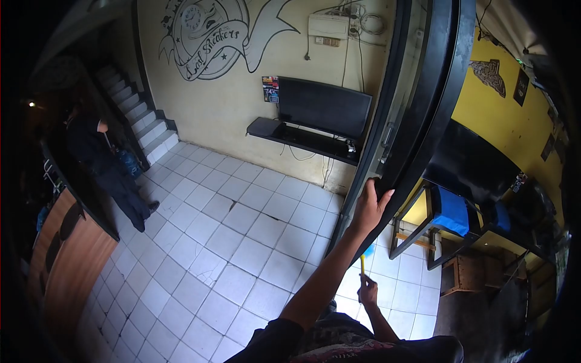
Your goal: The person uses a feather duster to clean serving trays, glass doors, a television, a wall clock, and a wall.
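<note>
My left hand (368,210) reaches up and wraps round the edge of a black-framed glass door (417,115), its thumb on the near side. Lower down, my right hand (367,291) is closed on the yellow handle of a duster (363,265). The duster points upward, and its light-blue head is partly hidden behind the door frame.
Right of the door stand a blue-seated chair (451,212) and a wooden stool (466,273). A television (325,106) hangs above a black wall shelf (302,138). At left, a person (100,148) stands by a wooden counter (78,254), near stairs (142,121).
</note>
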A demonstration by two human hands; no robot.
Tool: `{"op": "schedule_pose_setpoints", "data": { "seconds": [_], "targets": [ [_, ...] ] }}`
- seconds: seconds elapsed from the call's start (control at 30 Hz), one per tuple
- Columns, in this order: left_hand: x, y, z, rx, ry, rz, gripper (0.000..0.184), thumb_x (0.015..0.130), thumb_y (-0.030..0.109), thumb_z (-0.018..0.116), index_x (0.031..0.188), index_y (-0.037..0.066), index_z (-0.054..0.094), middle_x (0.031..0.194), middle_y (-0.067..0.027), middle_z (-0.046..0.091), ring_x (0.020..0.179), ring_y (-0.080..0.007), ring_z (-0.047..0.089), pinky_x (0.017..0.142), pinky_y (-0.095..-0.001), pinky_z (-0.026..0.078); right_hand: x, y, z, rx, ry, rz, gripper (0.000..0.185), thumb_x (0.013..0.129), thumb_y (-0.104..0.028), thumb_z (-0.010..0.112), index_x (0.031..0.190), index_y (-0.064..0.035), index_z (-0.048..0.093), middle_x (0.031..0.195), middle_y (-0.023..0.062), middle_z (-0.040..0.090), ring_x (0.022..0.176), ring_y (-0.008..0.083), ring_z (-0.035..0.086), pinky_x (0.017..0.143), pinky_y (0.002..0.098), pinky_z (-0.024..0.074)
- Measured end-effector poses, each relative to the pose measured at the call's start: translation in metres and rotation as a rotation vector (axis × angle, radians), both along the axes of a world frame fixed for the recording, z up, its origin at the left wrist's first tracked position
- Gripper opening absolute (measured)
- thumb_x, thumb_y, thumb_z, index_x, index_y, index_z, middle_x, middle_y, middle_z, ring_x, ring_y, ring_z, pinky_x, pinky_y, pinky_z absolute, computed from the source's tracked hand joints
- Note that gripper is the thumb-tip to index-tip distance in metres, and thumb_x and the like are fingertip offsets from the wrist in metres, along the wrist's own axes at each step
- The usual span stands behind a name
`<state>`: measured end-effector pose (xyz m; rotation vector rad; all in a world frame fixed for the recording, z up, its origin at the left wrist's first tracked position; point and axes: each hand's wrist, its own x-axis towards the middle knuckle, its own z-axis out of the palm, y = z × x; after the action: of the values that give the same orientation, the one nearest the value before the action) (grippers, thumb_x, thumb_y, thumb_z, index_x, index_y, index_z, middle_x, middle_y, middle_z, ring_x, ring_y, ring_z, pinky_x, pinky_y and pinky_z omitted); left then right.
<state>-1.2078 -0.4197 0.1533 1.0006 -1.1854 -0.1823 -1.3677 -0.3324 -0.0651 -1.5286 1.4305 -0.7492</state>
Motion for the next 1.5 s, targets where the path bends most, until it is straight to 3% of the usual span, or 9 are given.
{"op": "schedule_pose_setpoints", "data": {
  "seconds": [0.13, 0.3, 0.43, 0.53, 0.6, 0.7, 0.87, 1.17, 1.5],
  "targets": [
    [0.001, 0.0, 0.0, 0.011, 0.002, -0.019, 0.042, 0.088, 0.028, 0.054, 0.114, 0.0, 0.036, 0.098, -0.0283, 0.053, 0.091, -0.0435, 0.054, 0.075, -0.0433, 0.044, -0.021, 0.009, -0.047, 0.149, 0.013, 0.037, 0.029, 0.089, -0.028, 0.052, 0.099, -0.0031, 0.063, 0.047, 0.0071, 0.052, 0.035, 0.0131, 0.05, 0.034, 0.0294, 0.0366],
    [0.002, -0.003, -0.001, 0.004, -0.02, -0.015, 0.042, 0.088, 0.029, 0.054, 0.113, 0.0, 0.036, 0.095, -0.0283, 0.055, 0.088, -0.045, 0.055, 0.073, -0.0441, 0.045, -0.03, 0.01, -0.019, 0.499, -0.199, 0.012, 0.027, 0.089, -0.025, 0.052, 0.089, 0.0001, 0.06, 0.045, 0.0026, 0.048, 0.032, 0.0091, 0.044, 0.029, 0.025, 0.0279],
    [0.003, -0.005, -0.003, -0.038, -0.073, 0.033, 0.043, 0.087, 0.029, 0.057, 0.109, -0.002, 0.036, 0.095, -0.0271, 0.053, 0.087, -0.0442, 0.056, 0.068, -0.0418, 0.049, -0.024, 0.006, 0.001, 0.015, -0.255, 0.133, 0.045, 0.092, -0.038, 0.046, 0.098, 0.0047, 0.058, 0.041, -0.0004, 0.042, 0.032, 0.006, 0.04, 0.031, 0.0238, 0.0274],
    [0.002, -0.003, -0.001, -0.003, -0.054, 0.015, 0.044, 0.086, 0.028, 0.057, 0.11, -0.002, 0.035, 0.097, -0.0274, 0.053, 0.088, -0.045, 0.055, 0.068, -0.0425, 0.048, 0.002, 0.012, 0.056, -0.117, -0.183, 0.016, 0.047, 0.093, -0.038, 0.043, 0.109, 0.0054, 0.054, 0.042, -0.0023, 0.041, 0.033, 0.0042, 0.039, 0.032, 0.0218, 0.0266],
    [0.003, -0.001, 0.0, -0.015, -0.053, 0.016, 0.043, 0.086, 0.029, 0.057, 0.11, -0.001, 0.036, 0.098, -0.0277, 0.052, 0.089, -0.0452, 0.055, 0.068, -0.0427, 0.048, 0.013, 0.015, 0.075, -0.204, -0.427, -0.011, 0.046, 0.095, -0.034, 0.04, 0.119, 0.0049, 0.048, 0.043, -0.0027, 0.041, 0.034, 0.0032, 0.038, 0.033, 0.0199, 0.0259],
    [0.004, -0.003, -0.001, -0.041, -0.064, 0.029, 0.043, 0.086, 0.029, 0.057, 0.11, -0.002, 0.037, 0.098, -0.0276, 0.052, 0.089, -0.0452, 0.055, 0.068, -0.0427, 0.048, 0.019, 0.018, 0.082, -0.27, -0.451, -0.008, 0.043, 0.096, -0.029, 0.04, 0.124, 0.0035, 0.043, 0.045, -0.0035, 0.04, 0.035, 0.003, 0.037, 0.033, 0.0189, 0.027],
    [0.004, -0.003, -0.002, -0.032, -0.058, 0.012, 0.045, 0.086, 0.03, 0.056, 0.111, -0.002, 0.037, 0.097, -0.0275, 0.053, 0.091, -0.0444, 0.054, 0.069, -0.0418, 0.048, 0.006, 0.024, 0.065, -0.125, -0.357, 0.06, 0.047, 0.092, -0.025, 0.049, 0.129, 0.0024, 0.038, 0.045, -0.0008, 0.043, 0.037, 0.0054, 0.042, 0.035, 0.0219, 0.037],
    [0.001, -0.006, -0.006, 0.07, 0.048, -0.004, 0.047, 0.086, 0.034, 0.055, 0.116, 0.001, 0.038, 0.101, -0.0283, 0.055, 0.094, -0.0452, 0.053, 0.075, -0.0433, 0.046, -0.044, 0.048, 0.026, 0.178, -0.202, 0.121, 0.042, 0.092, -0.026, 0.048, 0.126, -0.0016, 0.044, 0.046, 0.0029, 0.047, 0.034, 0.0081, 0.042, 0.034, 0.025, 0.0345],
    [0.0, 0.001, -0.002, -0.095, 0.058, 0.028, 0.036, 0.089, 0.02, 0.053, 0.112, -0.003, 0.037, 0.09, -0.0187, 0.058, 0.082, -0.0254, 0.059, 0.071, -0.0319, 0.046, -0.033, -0.01, 0.04, 0.064, -0.289, 0.085, 0.044, 0.094, -0.034, 0.042, 0.114, 0.0037, 0.053, 0.045, -0.0013, 0.043, 0.034, 0.0044, 0.038, 0.034, 0.0221, 0.0293]
  ]
}}
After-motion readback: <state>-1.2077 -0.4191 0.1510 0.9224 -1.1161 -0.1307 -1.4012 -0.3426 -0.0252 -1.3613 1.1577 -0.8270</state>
